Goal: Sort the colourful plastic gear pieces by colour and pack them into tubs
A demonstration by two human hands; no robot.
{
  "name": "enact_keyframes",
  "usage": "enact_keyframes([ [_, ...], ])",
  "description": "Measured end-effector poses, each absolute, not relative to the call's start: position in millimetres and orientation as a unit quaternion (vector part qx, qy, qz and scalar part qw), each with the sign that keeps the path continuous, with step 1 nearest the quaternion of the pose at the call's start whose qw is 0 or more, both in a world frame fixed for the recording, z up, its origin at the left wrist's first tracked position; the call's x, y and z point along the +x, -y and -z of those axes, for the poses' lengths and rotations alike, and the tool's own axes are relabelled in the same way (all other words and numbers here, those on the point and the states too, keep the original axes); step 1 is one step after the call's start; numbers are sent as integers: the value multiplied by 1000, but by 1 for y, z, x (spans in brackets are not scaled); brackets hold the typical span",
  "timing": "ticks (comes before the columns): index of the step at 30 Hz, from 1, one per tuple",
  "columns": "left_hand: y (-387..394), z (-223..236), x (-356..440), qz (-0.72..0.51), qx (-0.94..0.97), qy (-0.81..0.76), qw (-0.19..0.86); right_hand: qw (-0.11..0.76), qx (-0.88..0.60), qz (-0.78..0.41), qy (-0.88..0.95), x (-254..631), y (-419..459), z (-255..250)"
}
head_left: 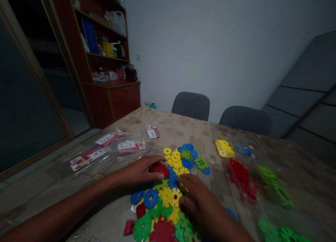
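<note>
A heap of flat plastic interlocking pieces lies in front of me. My left hand (147, 171) is at its left side, thumb and fingers curved around a red notched piece (162, 169). My right hand (196, 196) rests at the right side of the heap, its fingers spread and touching the pieces. Between the hands are blue pieces (172, 177). Yellow flower-shaped discs (175, 158) lie beyond them. Nearer me are a blue disc (151, 199), a green disc (142, 226) and a dark red square piece (162, 230). My right palm hides some pieces.
On the right, clear boxes hold yellow pieces (224, 148), red pieces (241, 177) and green pieces (275, 186). Clear packaging with printed cards (131, 146) lies at the left. Two grey chairs (191, 103) stand beyond the table (162, 117).
</note>
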State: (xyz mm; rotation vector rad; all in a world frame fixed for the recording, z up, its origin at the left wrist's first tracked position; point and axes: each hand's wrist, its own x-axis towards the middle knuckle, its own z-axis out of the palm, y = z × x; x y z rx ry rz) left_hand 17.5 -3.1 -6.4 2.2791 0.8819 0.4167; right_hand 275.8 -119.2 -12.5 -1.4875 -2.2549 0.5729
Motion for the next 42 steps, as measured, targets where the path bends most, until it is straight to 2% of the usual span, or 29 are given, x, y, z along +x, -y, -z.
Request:
enact_keyframes([
  [2, 0, 10, 20, -183, 878, -323, 301, 200, -570, -169, 779, 287, 128, 17],
  [5, -8, 17, 27, -192, 885, -315, 285, 164, -637, -117, 744, 293, 119, 10],
  [8, -15, 21, 36, -181, 881, -335, 280, 113, -686, -100, 712, 283, 85, -7],
  [11, -22, 21, 44, -164, 888, -337, 265, 115, -712, -90, 687, 271, 43, -15],
  [16, -33, 16, 55, -153, 903, -307, 258, 91, -705, -113, 695, 261, 11, -6],
  [23, -22, 11, 61, -152, 898, -236, 339, 56, -618, -164, 766, 261, 71, -17],
  [28, -2, 4, 41, -161, 891, -223, 361, 113, -596, -191, 772, 291, 134, -11],
  [34, 25, 25, -13, -198, 860, -393, 259, 223, -676, -42, 701, 356, 192, 64],
  [38, 47, 38, -11, -217, 847, -402, 270, 283, -699, -21, 656, 341, 200, 100],
  [42, 53, 37, 21, -245, 845, -360, 310, 322, -673, -65, 663, 300, 173, 95],
])
